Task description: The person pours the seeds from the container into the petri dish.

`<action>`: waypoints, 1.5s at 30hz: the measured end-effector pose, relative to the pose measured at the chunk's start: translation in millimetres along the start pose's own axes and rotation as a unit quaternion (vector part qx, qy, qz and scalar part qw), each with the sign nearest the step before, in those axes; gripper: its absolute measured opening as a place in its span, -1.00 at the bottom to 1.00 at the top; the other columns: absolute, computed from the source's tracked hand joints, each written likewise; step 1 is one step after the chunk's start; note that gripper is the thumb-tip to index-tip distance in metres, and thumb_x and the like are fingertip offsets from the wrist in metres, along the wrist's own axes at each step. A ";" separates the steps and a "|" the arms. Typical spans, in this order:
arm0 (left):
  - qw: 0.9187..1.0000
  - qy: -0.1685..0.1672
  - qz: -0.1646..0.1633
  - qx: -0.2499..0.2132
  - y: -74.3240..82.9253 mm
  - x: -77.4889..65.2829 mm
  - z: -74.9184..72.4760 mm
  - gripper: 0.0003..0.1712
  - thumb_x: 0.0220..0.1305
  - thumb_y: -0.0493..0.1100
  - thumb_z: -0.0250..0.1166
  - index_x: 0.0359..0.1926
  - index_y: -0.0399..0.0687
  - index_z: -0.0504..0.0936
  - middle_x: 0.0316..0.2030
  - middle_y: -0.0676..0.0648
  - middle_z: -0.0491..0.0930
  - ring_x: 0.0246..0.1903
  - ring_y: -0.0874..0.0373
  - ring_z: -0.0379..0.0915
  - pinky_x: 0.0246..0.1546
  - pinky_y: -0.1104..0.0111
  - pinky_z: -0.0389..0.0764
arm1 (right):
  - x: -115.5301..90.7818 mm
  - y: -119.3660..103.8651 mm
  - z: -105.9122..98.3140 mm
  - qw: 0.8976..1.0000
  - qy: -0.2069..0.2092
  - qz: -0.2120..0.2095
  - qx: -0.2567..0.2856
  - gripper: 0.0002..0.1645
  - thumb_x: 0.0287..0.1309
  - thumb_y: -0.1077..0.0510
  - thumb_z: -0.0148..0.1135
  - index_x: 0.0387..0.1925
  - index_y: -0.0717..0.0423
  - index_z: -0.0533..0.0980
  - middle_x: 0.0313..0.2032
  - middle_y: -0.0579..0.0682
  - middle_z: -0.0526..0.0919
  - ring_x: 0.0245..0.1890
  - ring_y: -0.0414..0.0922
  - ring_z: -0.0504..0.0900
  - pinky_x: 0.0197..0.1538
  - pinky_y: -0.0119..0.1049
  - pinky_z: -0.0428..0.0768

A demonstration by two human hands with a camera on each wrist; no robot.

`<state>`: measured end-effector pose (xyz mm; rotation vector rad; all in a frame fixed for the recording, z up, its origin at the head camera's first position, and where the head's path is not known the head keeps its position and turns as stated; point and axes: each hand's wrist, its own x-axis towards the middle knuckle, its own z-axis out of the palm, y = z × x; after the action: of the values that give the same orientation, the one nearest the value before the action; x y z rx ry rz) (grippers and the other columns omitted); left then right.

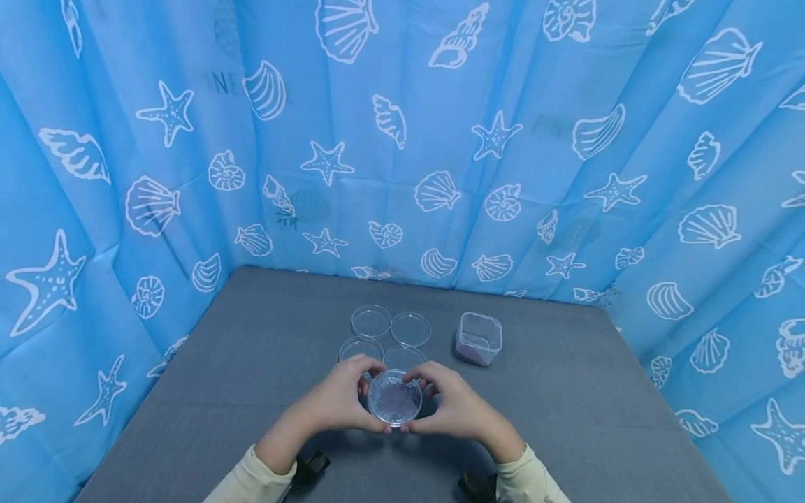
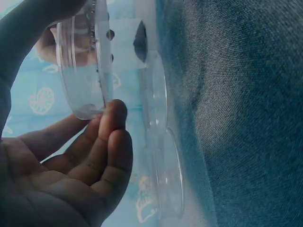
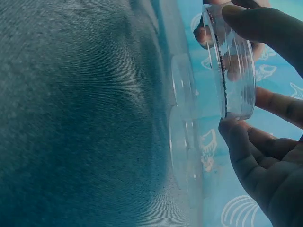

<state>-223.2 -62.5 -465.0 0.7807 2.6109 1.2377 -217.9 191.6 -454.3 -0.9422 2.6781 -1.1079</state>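
A clear round petri dish [image 1: 395, 398] is held up off the table between both hands. Small dark specks lie along its lower face, as the side-on dish [image 2: 80, 71] in the left wrist view shows. My left hand [image 1: 347, 398] grips its left edge with thumb and fingers. On the opposite edge, my right hand [image 1: 458, 402] pinches the rim; the right wrist view has the dish [image 3: 236, 71] between thumb and fingertips. Just beyond the hands, several more clear petri dishes [image 1: 411, 329] lie on the table, the nearer ones partly hidden behind the hands.
A clear square plastic box [image 1: 479, 355] with something purplish in its bottom stands to the right of the dishes. Grey cloth covers the table [image 1: 264, 335]. A blue shell-patterned curtain [image 1: 402, 154] hangs along the back and both sides.
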 end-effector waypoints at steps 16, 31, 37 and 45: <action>0.997 -0.078 -0.016 0.008 -11.4 1.3 5.5 0.01 -0.38 0.15 0.69 0.18 0.02 0.47 -0.05 0.01 0.47 -0.27 0.12 0.45 -0.35 0.44 0.50 | -2.7 8.8 9.1 0.997 -0.071 -0.003 0.002 -0.32 -0.13 -0.12 0.58 0.06 -0.06 0.53 -0.10 -0.09 0.62 -0.18 -0.19 0.56 -0.13 -0.29 0.59; 0.993 -0.112 -0.013 0.017 -13.6 -1.6 7.2 -0.10 -0.30 0.10 0.67 0.13 0.00 0.51 -0.08 0.02 0.53 -0.26 0.21 0.47 -0.29 0.46 0.50 | -3.4 10.3 12.5 0.993 -0.112 -0.003 -0.026 -0.30 -0.17 -0.08 0.60 0.06 -0.06 0.53 -0.09 -0.13 0.62 -0.14 -0.22 0.57 -0.08 -0.34 0.57; 0.993 -0.118 -0.009 0.017 -14.1 -0.6 6.5 -0.12 -0.33 0.11 0.68 0.09 0.03 0.53 -0.15 0.04 0.54 -0.32 0.20 0.46 -0.37 0.46 0.50 | -3.7 7.0 10.2 0.991 -0.130 -0.006 -0.033 -0.31 -0.15 -0.08 0.58 0.07 -0.08 0.52 -0.08 -0.16 0.61 -0.13 -0.26 0.55 -0.05 -0.34 0.57; 0.990 -0.138 -0.004 -0.008 -10.6 -3.1 1.1 -0.17 -0.40 0.00 0.71 0.01 0.00 0.55 -0.18 0.02 0.57 -0.38 0.21 0.46 -0.41 0.45 0.51 | -9.5 2.1 2.1 0.987 -0.157 -0.022 -0.028 -0.39 0.03 -0.12 0.47 0.10 -0.06 0.52 -0.01 -0.15 0.61 -0.02 -0.21 0.57 0.08 -0.26 0.55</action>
<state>-224.3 -68.9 -474.0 0.8700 2.3773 1.0623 -210.7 197.0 -458.7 -1.0878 2.4545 -0.8138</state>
